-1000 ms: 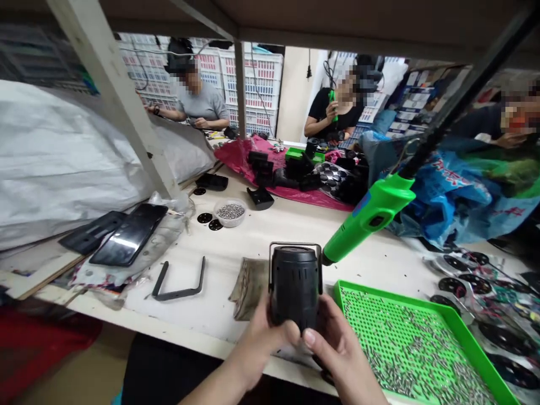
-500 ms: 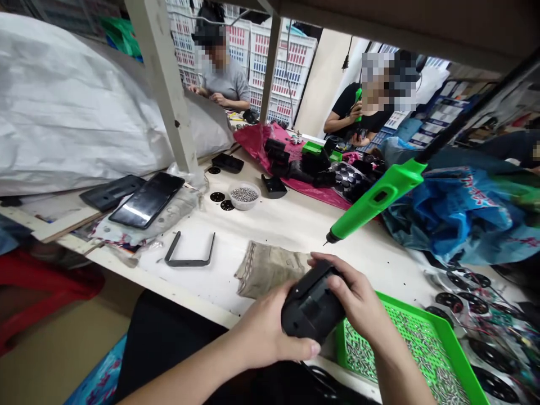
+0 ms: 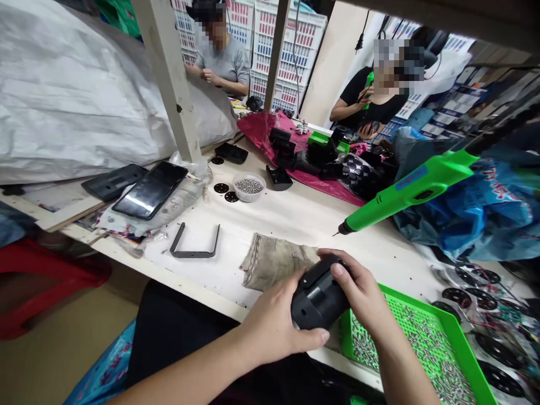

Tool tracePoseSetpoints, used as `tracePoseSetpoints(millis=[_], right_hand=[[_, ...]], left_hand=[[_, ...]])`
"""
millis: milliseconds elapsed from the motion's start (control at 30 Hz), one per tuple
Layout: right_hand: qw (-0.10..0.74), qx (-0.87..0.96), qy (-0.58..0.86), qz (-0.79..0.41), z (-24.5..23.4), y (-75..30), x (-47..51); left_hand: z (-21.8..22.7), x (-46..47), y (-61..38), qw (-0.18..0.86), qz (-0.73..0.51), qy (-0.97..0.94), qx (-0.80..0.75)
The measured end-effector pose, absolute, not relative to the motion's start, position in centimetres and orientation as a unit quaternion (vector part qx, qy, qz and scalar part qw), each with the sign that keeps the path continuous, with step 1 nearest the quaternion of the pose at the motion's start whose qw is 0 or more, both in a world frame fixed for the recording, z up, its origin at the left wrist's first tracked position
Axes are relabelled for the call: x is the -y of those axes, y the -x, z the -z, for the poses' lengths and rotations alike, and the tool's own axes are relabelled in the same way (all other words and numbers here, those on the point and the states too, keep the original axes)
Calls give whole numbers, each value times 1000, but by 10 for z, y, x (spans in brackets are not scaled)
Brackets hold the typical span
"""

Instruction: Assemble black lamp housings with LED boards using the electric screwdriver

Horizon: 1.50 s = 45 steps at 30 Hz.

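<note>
A black plastic housing with rounded sides is held between both hands over the front edge of the bench. My left hand is wrapped round its left and lower side, thumb along the bottom. From the right, my right hand grips the upper end, its thumb pressed on top. Behind the housing lies a folded grey-beige cloth pad. A green electric screwdriver hangs above the bench at the right, its bit pointing down left, apart from both hands. Under my right forearm sits a green tray of small metal screws.
A black U-shaped bracket, a phone and a bowl of small metal parts are on the bench. Black discs with wires lie at right, a blue bag behind. Two people work across the bench.
The housing has been turned slightly in my hands, showing more of its rounded side. The screwdriver has swung to a flatter angle. The whole view has shifted a little.
</note>
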State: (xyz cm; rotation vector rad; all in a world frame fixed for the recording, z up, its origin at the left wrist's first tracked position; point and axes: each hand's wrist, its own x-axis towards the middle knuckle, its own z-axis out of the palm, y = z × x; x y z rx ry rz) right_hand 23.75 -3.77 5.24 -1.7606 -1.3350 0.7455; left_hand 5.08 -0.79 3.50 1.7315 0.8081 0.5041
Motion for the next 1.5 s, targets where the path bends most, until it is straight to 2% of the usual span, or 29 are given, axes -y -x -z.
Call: tracePoseSetpoints(millis=[167, 333, 500, 567, 833, 1000, 1133, 1200, 1333, 1500], right_hand=[[368, 557, 701, -252, -58, -237, 42], [435, 557, 675, -212, -55, -226, 36], [438, 551, 681, -201, -57, -218, 39], [422, 555, 690, -193, -62, -216, 42], [394, 546, 716, -185, -74, -218, 45], [522, 462, 690, -195, -64, -215, 41], [689, 302, 591, -293, -47, -202, 38], [741, 218, 540, -336, -41, -198, 37], [723, 225, 526, -388, -41, -198, 39], [733, 235, 517, -375, -42, -200, 39]], left_hand=[[-35, 12, -54, 540, -235, -736, -334], [-33, 16, -52, 494, -245, -757, -351], [-38, 5, -43, 491, -90, -774, -390], [-40, -3, -44, 489, -63, -784, -377], [-30, 3, -64, 569, -150, -724, -359], [-28, 15, -71, 574, -247, -668, -404], [-24, 24, -74, 554, -285, -667, -409], [-21, 28, -75, 537, -294, -688, -389], [-20, 35, -75, 482, -298, -724, -393], [-27, 33, -70, 462, -285, -741, -396]])
